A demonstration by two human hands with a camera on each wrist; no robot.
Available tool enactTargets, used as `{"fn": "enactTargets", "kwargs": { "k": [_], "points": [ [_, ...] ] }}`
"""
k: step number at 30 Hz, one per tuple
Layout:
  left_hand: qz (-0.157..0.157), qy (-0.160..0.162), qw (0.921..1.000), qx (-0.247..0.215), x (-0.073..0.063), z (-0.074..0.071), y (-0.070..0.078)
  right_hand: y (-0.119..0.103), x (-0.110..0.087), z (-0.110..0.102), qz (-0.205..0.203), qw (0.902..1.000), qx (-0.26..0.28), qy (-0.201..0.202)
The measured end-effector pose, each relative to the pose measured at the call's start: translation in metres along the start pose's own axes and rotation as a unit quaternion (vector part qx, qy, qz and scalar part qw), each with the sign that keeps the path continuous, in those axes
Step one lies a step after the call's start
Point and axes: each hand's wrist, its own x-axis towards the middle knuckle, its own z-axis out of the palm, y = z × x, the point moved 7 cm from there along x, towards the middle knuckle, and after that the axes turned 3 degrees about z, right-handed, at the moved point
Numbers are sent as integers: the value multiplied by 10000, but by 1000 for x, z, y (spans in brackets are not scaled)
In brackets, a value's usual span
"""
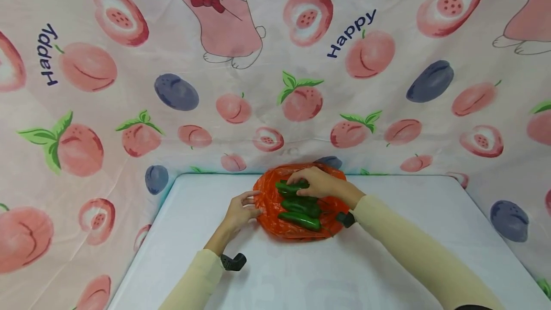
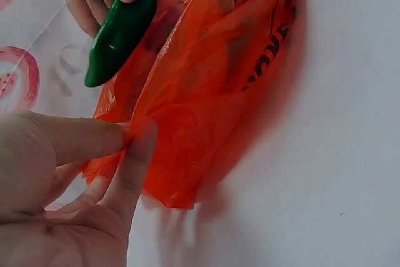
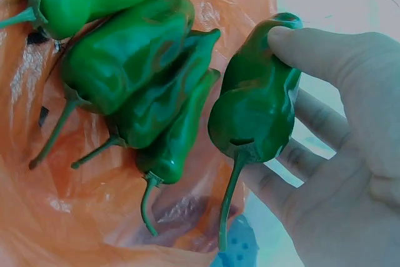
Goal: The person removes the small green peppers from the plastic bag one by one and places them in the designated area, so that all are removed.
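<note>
Head view: peppers [image 1: 300, 207] half-hidden by R hand [image 1: 316, 182]

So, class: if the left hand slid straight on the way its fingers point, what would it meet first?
The left hand already pinches the edge of the orange bag; past that, probably the green peppers lying on it, though depth is unclear.

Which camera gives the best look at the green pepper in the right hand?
The right wrist view: the green pepper fills the frame, stem and glossy skin sharp, the right hand curled round it. The left wrist view shows only its blunt end at the top edge. The head view shows it small, half under the fingers.
</note>
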Motion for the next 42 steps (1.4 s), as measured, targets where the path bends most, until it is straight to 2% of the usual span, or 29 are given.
{"fn": "enactTargets", "kwargs": {
  "k": [13, 21, 33, 38, 42],
  "points": [
    [-166, 53, 9998, 45, 3, -3, -5, -2, -6, -20, -157, 9988, 194, 432],
    [-176, 23, 9998, 53, 3, -2, -2, -1, -15, -32, -180, 9964, 414, 712],
    [-234, 30, 9997, 43, 6, -2, -3, 16, -29, -44, -369, 9920, 646, 1022],
    [-217, 10, 9998, 39, 6, -2, -2, 25, -39, -52, -230, 9907, 845, 1042],
    [-235, 10, 9997, 105, 5, -2, -1, 33, -51, -59, 68, 9902, 888, 1078]
  ]
}}
